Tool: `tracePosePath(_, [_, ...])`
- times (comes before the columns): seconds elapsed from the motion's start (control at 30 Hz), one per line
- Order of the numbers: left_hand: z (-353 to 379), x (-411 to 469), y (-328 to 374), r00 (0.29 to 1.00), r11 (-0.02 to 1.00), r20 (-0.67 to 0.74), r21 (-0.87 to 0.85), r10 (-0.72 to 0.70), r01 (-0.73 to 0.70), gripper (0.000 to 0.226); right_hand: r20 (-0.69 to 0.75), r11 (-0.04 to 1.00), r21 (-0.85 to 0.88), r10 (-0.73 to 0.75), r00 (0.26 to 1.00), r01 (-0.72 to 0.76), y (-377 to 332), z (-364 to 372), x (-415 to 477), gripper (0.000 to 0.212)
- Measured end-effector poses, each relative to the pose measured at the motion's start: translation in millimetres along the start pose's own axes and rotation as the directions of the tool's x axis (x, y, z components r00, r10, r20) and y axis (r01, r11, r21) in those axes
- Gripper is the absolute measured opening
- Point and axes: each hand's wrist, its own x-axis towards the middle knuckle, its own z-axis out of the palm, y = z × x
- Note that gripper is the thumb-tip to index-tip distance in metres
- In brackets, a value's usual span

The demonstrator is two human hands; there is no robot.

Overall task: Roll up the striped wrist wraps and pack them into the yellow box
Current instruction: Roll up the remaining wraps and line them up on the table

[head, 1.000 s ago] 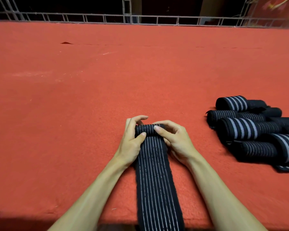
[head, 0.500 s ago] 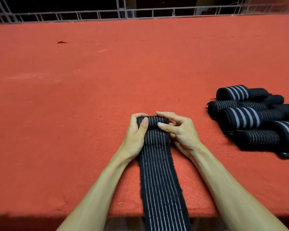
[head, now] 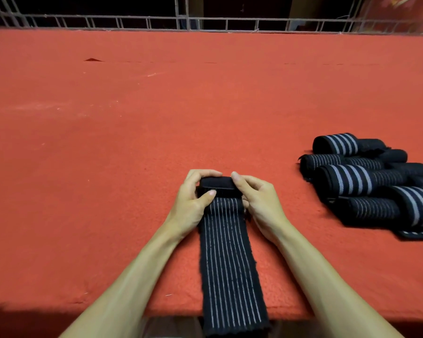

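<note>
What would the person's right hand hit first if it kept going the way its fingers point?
The rolled end of the wrist wrap, which the right hand grips; just past it, probably the left hand, whose fingertips nearly meet it.

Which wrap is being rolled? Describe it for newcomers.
On the red table, near edge, centre: a black wrap with thin white stripes overhangs the edge, its far end gripped by the left hand and right hand. Unlike the rolled wraps to the right, it lies mostly flat.
</note>
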Motion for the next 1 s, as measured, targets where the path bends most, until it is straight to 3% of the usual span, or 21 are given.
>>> tracePosePath(0.1, [2,0,3,0.999,0.999,0.032,0.030,0.023,-0.024,0.031,0.012,0.995,0.105,0.001,1.000,-0.003,3,-4,-3,0.035])
tracePosePath(0.27, [11,1,9,0.996,0.978,0.077,0.203,-0.055,0.038,0.027,-0.001,0.991,0.128,-0.046,0.999,0.045,-1,-9,-5,0.025])
tracePosePath(0.43, [30,-3,14,0.971,0.974,-0.092,0.021,-0.222,0.224,0.017,0.036,0.976,0.213,-0.052,0.998,0.043,-3,-13,-9,0.028])
tracePosePath(0.63, [31,-13,14,0.977,0.983,-0.124,0.034,-0.174,0.179,0.030,0.094,0.971,0.220,-0.115,0.989,0.092,-3,-15,-11,0.036])
tracePosePath(0.77, [24,-18,12,0.972,0.980,-0.142,-0.102,-0.184,0.171,0.029,0.159,0.983,0.178,-0.082,0.984,0.053,-4,-13,-12,0.037])
tracePosePath(0.87, [22,-19,13,0.973,0.963,-0.135,-0.223,-0.186,0.153,0.023,0.153,0.979,0.201,-0.047,0.987,0.015,-4,-10,-12,0.023])
tracePosePath(1.0, [22,-19,14,0.980,0.957,-0.131,-0.269,-0.149,0.109,0.025,0.056,0.998,-0.003,-0.062,0.997,0.062,4,-5,-8,0.036])
